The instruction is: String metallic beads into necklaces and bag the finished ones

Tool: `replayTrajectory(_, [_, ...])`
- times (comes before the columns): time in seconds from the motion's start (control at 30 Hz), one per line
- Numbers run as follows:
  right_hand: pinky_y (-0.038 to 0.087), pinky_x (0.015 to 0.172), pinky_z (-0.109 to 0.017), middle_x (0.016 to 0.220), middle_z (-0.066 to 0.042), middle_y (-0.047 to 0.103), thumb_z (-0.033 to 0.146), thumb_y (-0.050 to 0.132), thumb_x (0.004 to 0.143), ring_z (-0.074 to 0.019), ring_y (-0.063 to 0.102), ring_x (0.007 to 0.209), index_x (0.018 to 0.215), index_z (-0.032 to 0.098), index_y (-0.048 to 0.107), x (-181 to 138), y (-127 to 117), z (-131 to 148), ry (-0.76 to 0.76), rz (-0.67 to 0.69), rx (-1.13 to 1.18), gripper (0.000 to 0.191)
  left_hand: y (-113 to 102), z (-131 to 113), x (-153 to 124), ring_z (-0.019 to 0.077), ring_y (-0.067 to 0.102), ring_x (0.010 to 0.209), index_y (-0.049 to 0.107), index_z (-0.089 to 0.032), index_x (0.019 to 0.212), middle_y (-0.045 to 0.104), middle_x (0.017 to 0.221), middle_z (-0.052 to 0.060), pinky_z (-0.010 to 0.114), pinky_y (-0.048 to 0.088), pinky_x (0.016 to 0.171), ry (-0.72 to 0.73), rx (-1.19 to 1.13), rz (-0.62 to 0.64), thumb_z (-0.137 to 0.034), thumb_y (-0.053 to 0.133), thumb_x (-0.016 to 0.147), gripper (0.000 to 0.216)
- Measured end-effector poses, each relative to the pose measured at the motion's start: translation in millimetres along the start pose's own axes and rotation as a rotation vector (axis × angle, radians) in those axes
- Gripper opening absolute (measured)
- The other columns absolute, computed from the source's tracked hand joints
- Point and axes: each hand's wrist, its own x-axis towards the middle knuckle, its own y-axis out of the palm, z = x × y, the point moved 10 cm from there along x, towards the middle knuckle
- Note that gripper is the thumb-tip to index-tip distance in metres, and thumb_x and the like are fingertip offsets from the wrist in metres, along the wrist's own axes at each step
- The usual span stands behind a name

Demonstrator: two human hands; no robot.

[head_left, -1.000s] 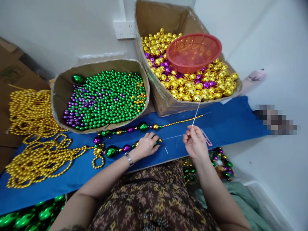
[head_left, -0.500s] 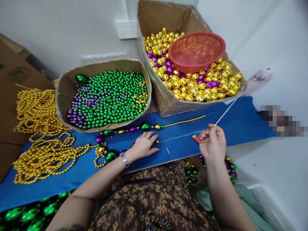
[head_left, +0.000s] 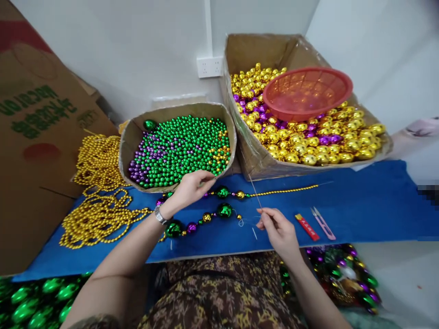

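Observation:
My right hand (head_left: 276, 228) pinches a long thin needle (head_left: 254, 192) that points up and to the left. A fine thread (head_left: 241, 222) lies loosely between this hand and a strand of beads (head_left: 206, 217) in green, purple and gold on the blue cloth. My left hand (head_left: 192, 189), with a watch on the wrist, is at the front rim of a carton of small beads (head_left: 181, 151), mostly green. Its thumb and fingertips come together there; anything between them is too small to make out. Partly behind that hand, a second strand (head_left: 222, 192) ends in a gold bead chain (head_left: 284, 191).
A larger carton (head_left: 260, 169) holds gold and purple balls with a red basket (head_left: 308, 93) on top. Gold bead chains (head_left: 99, 224) lie at the left. Pink snips (head_left: 323, 224) and a red packet (head_left: 307, 227) lie on the right.
My left hand has left the near strand and moved up to the small-bead carton. My right hand has swung the needle from pointing right to pointing left. The camera has turned left.

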Motion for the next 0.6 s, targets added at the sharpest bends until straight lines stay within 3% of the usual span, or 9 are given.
replayTrajectory(0.17, [0.056,0.059,-0.022,0.091,-0.003,0.064,0.035,0.050,0.095,-0.0097,0.065,0.063,0.103,0.021,0.065,0,0,-2,0.005,0.018,-0.046,0.021,-7,39,25,0.0178,0.067,0.078,0.069,-0.016,0.098,0.073,0.089,0.006,0.028,0.048,0.070,-0.065,0.198,-0.044,-0.024,0.057,0.087,0.018])
replayTrajectory(0.27, [0.056,0.059,-0.022,0.091,-0.003,0.063,0.035,0.050,0.095,-0.0100,0.065,0.063,0.103,0.021,0.065,0,0,2,0.000,0.018,-0.063,0.022,7,60,45,0.0183,0.067,0.073,0.069,-0.016,0.096,0.074,0.086,0.006,0.028,0.047,0.068,-0.111,0.236,0.043,-0.022,0.058,0.085,0.017])
replayTrajectory(0.33, [0.056,0.058,-0.022,0.091,-0.003,0.063,0.035,0.050,0.095,-0.0102,0.066,0.062,0.102,0.021,0.065,-1,0,5,-0.004,0.013,-0.073,0.022,17,62,58,0.0178,0.066,0.071,0.070,-0.017,0.092,0.074,0.084,0.005,0.027,0.047,0.066,-0.101,0.235,0.079,-0.020,0.059,0.083,0.014])
replayTrajectory(0.43, [0.056,0.057,-0.022,0.089,-0.003,0.062,0.035,0.050,0.094,-0.0106,0.066,0.061,0.100,0.021,0.065,0,-2,7,-0.011,-0.009,-0.078,0.022,13,32,78,0.0159,0.065,0.070,0.069,-0.017,0.091,0.074,0.084,0.005,0.026,0.047,0.066,-0.017,0.154,-0.038,-0.020,0.059,0.083,0.013])
replayTrajectory(0.53, [0.055,0.056,-0.022,0.089,-0.004,0.063,0.035,0.050,0.095,-0.0107,0.066,0.061,0.100,0.020,0.065,2,-5,7,-0.015,-0.034,-0.067,0.022,-5,-34,97,0.0146,0.065,0.075,0.066,-0.014,0.100,0.072,0.090,0.007,0.025,0.048,0.070,0.183,0.011,-0.247,-0.024,0.055,0.087,0.019])
replayTrajectory(0.6, [0.055,0.055,-0.022,0.090,-0.004,0.064,0.034,0.049,0.095,-0.0104,0.065,0.059,0.099,0.020,0.065,2,-7,7,-0.029,-0.050,-0.064,0.022,-4,-85,114,0.0155,0.064,0.085,0.063,-0.013,0.107,0.069,0.098,0.009,0.027,0.049,0.076,0.373,-0.022,-0.268,-0.026,0.056,0.088,0.024])
